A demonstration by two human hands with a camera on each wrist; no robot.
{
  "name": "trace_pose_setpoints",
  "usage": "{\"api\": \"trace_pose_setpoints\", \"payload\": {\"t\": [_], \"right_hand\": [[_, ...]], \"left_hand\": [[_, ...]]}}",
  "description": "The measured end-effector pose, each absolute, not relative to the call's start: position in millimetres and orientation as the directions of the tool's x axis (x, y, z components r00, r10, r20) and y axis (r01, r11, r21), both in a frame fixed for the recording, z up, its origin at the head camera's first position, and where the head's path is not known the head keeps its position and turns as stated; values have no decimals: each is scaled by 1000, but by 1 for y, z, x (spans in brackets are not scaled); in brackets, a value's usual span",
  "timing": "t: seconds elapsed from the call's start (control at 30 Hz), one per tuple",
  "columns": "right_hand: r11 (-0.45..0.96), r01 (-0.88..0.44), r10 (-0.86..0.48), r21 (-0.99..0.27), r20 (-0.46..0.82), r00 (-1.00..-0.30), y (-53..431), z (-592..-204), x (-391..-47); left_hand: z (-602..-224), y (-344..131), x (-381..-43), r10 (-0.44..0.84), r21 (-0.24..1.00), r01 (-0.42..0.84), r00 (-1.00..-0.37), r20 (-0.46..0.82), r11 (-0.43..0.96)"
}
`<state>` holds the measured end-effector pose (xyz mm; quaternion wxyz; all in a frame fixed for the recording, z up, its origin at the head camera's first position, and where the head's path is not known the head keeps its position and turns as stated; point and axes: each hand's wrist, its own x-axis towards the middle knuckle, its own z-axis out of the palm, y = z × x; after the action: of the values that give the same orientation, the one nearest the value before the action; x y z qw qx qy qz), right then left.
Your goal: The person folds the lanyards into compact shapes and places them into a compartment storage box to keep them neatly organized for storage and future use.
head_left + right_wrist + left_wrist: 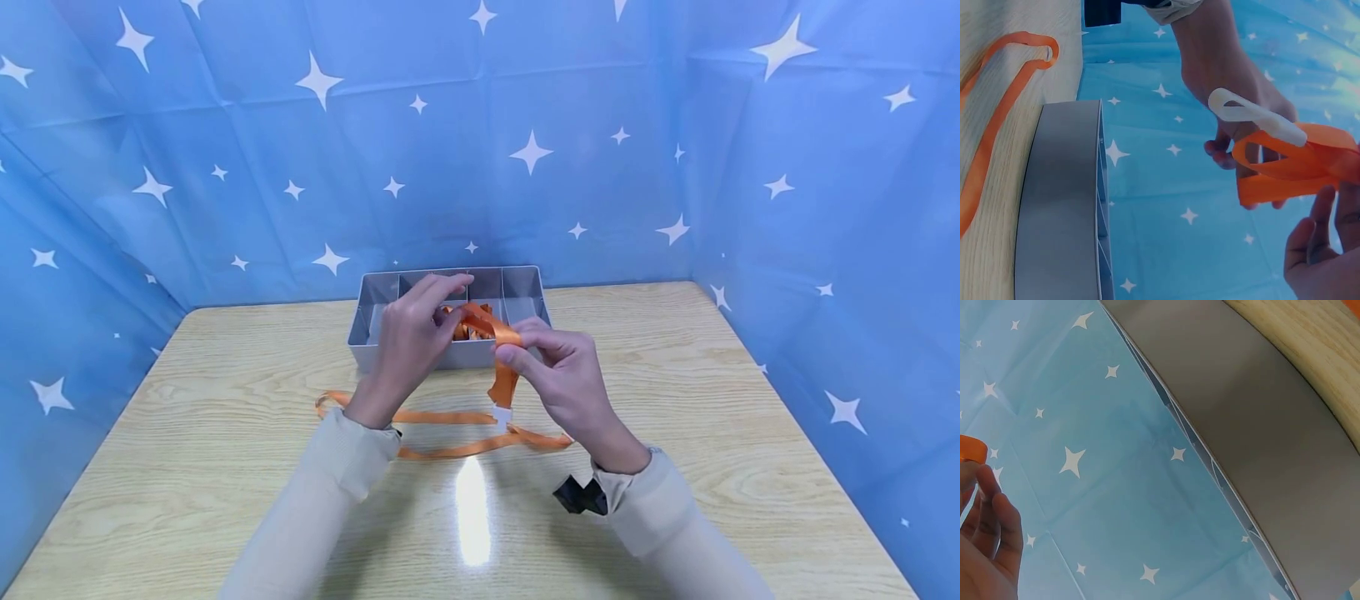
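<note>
An orange lanyard (504,375), its strap folded into a bundle, is held between both hands in front of the tray. The left hand (416,333) pinches the far end of the fold, its index finger stretched out above. My right hand (562,379) grips the near side of the bundle between thumb and fingers. In the right wrist view, the bundle's orange folds (1322,156) span both hands, beside a white plastic clip (1260,119). An orange strap (450,417) lies in a long loop across the table beneath the forearms.
A grey divided tray (442,358) stands at the back of the wooden table (247,433), against a blue starred curtain (450,183). More orange strap bundles (480,332) lie in its middle compartments, partly hidden by the left hand.
</note>
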<state>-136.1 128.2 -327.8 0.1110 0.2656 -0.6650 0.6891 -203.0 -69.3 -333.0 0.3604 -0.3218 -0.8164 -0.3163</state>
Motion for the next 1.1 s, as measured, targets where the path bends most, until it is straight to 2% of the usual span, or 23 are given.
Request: {"api": "trace_pose_setpoints", "payload": {"t": [0.43, 0.77, 1.1], "right_hand": [[-131, -509, -151, -851, 525, -838, 131, -323, -139], [-119, -527, -75, -841, 537, -840, 133, -323, -146], [-143, -526, -32, -839, 535, -844, 134, -322, -150]], "left_hand": [[-344, -68, -198, 337, 290, 785, -524, 782, 547], [-358, -61, -191, 387, 304, 857, -469, 794, 416], [-372, -54, -185, 372, 251, 912, -367, 853, 324]]}}
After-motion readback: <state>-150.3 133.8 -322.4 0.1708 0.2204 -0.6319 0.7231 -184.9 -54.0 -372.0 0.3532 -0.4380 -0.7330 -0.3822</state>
